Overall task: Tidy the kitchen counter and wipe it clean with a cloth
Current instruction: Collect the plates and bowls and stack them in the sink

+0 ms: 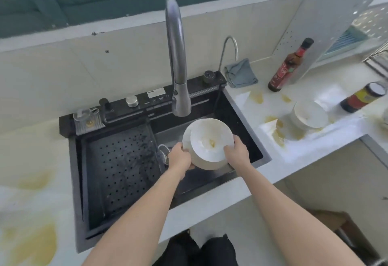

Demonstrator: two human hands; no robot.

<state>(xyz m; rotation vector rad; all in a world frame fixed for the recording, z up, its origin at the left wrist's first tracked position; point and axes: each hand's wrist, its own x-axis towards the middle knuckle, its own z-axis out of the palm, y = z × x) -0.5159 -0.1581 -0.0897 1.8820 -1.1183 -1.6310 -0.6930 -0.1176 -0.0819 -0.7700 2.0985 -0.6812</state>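
The person holds a stack of round white ceramic plates (210,141) over the open basin of the black built-in sink (247,118), just below the spout of its tall grey gooseneck faucet (178,55). The left hand (180,156) grips the stack's left rim with curled fingers, and the right hand (238,153) grips the right rim, thumb on top. The top plate carries a yellow oily smear, so the glaze is probably slippery. The stack looks stiff, fairly heavy and breakable against the hard basin, so opposite rims with fingers underneath seem the safest hold. To the right of the sink, on the stained white counter (315,152), stands another white ceramic bowl stack (308,115). A folded grey-blue cloth (241,73) lies just beside the sink's back right corner, ready for wiping.
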